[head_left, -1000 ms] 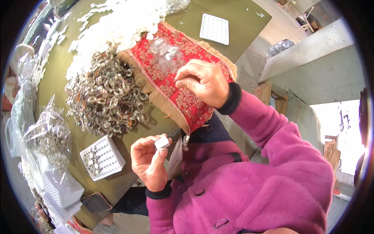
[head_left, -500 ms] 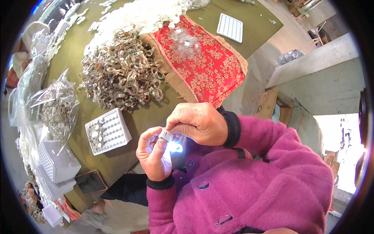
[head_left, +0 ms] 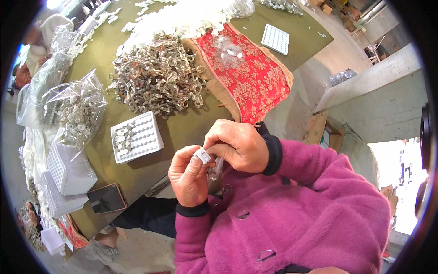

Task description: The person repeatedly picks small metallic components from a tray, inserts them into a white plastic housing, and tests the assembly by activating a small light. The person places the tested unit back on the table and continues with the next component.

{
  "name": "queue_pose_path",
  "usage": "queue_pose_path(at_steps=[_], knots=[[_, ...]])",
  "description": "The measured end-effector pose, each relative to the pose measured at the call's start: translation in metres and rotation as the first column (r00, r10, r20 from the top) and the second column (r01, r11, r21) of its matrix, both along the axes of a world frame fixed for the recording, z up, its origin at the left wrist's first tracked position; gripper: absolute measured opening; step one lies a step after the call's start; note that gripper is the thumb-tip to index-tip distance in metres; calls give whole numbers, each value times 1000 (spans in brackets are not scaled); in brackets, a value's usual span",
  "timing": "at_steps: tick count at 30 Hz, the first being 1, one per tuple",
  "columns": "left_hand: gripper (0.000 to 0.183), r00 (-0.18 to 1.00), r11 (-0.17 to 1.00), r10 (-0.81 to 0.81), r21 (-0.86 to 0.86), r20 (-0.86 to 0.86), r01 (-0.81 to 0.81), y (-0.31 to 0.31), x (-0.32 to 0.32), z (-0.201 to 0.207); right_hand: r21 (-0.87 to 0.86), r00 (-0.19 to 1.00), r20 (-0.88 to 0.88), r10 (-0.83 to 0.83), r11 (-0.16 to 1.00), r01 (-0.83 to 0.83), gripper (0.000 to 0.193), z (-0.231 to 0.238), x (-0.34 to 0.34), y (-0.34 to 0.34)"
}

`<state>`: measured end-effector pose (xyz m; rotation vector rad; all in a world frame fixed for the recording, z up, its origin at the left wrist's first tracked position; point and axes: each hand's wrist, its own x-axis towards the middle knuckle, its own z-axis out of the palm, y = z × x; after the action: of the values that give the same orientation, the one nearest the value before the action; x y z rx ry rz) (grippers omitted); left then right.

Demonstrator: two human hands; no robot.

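Observation:
Between both hands, in front of my chest, is a small white plastic piece (head_left: pixel 202 155). My left hand (head_left: pixel 189 183) pinches it between thumb and fingers. My right hand (head_left: pixel 240 147) meets it from the other side, its thumb and forefinger closed at the edge of the piece. Below them hangs a small clear, shiny strap-like part (head_left: pixel 214 172), partly hidden by the fingers; how it joins the white piece cannot be made out. Left of my hands, a white tray (head_left: pixel 156 147) of round hollows holds several small silvery discs (head_left: pixel 122 140) on one side.
A heap of clear and brown looped bands (head_left: pixel 157 77) covers the table's middle, with white pieces (head_left: pixel 169 23) behind. A red floral cloth (head_left: pixel 248 77) lies right of it. Stacked trays (head_left: pixel 73 171), a plastic bag (head_left: pixel 80 116) and a phone (head_left: pixel 107 198) lie left; another tray (head_left: pixel 275 39) lies far right.
A bright light glowed beneath the white piece earlier; now it is gone and the clear part shows. My left hand has shifted slightly right, and the view has moved a little.

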<state>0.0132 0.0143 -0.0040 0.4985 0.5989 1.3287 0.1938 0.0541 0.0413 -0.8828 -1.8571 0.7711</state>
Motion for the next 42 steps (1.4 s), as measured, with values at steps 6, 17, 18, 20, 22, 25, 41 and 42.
queue_pose_path(at_steps=[6,17,18,20,22,25,41,42], knots=[[23,996,999,32,3,-82,-32,-6,-2,7,88,1000,28,3,996,-6,15,1,-5,-7],[27,999,999,42,34,-25,-41,-15,-1,2,-66,997,-41,-58,996,55,11,4,-14,-24],[26,999,999,41,35,-18,-40,-16,-1,2,-80,997,-42,-59,995,56,12,4,-14,-25],[26,1000,999,30,28,5,-30,-17,-1,4,-88,997,-42,-62,994,58,13,5,-15,-27],[20,996,999,32,-13,89,-31,-19,-2,6,-83,997,-43,-57,995,54,13,6,-14,-27],[20,997,1000,13,7,79,-13,-19,-3,7,-33,1000,-8,-27,999,27,14,7,-12,-27],[22,999,998,8,58,-41,-6,-16,-7,1,-286,995,-39,88,953,-95,3,4,-6,-23],[22,999,999,7,44,-32,-6,-16,-6,2,-206,997,-16,72,976,-74,3,3,-6,-23]])
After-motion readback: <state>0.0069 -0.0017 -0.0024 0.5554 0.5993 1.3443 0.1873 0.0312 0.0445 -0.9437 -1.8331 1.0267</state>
